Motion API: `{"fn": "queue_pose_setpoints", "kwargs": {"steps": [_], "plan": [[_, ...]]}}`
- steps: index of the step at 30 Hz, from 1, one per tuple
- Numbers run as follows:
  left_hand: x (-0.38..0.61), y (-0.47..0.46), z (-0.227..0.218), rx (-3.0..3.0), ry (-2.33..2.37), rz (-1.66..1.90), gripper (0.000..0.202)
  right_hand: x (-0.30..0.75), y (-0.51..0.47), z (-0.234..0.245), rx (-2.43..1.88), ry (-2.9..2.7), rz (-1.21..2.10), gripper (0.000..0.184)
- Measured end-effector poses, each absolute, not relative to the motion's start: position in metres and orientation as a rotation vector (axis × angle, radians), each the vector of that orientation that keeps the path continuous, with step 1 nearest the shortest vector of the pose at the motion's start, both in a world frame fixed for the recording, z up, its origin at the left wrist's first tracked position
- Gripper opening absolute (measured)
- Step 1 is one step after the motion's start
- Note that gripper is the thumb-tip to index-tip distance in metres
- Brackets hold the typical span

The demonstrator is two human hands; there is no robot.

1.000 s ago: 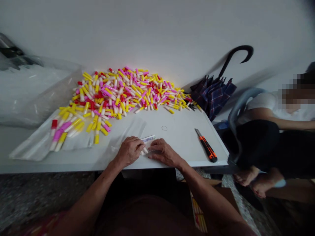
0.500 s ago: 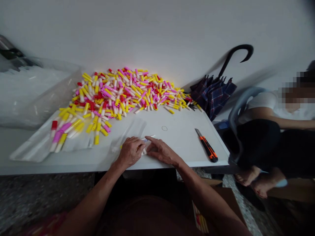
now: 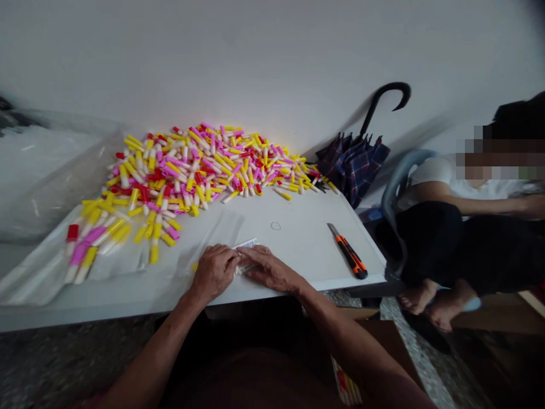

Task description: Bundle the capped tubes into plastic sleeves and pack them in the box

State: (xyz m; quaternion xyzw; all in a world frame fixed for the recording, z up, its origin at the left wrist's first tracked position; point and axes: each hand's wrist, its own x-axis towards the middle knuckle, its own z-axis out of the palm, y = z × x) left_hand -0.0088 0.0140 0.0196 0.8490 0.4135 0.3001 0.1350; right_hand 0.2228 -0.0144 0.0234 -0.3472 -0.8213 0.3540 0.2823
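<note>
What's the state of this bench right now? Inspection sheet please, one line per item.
surface: white table, a clear plastic sheet on it under some tubes.
job's things: left hand and right hand meet over a printed paper slip; grip unclear. Beyond them, a pile of capped tubes in yellow, pink, red and white.
clutter: orange-and-black utility knife; thin ring on the table.
grippers: nothing seen; bare hands only.
cables: nothing seen.
surroundings: white wall, folded plaid umbrella, clear plastic bag, seated person at right, cardboard box below.
</note>
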Motion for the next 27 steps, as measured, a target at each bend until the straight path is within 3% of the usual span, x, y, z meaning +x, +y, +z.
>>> {"fn": "queue_pose_setpoints", "kwargs": {"steps": [10,17,22,27], "plan": [[-0.004,0.014,0.019,2.493,1.227,0.831,0.024,0.222,-0.014,0.019,-0.870,-2.262,0.909,0.083],[-0.008,0.009,0.013,2.432,1.220,0.899,0.020,0.244,0.013,0.023,-1.033,-1.879,1.135,0.050],[-0.006,0.006,0.016,2.427,1.236,0.924,0.018,0.300,0.106,0.028,-1.589,-1.444,0.636,0.047],[-0.005,0.006,0.014,2.418,1.261,0.915,0.009,0.332,0.191,0.036,-1.783,-1.325,0.424,0.052]]}}
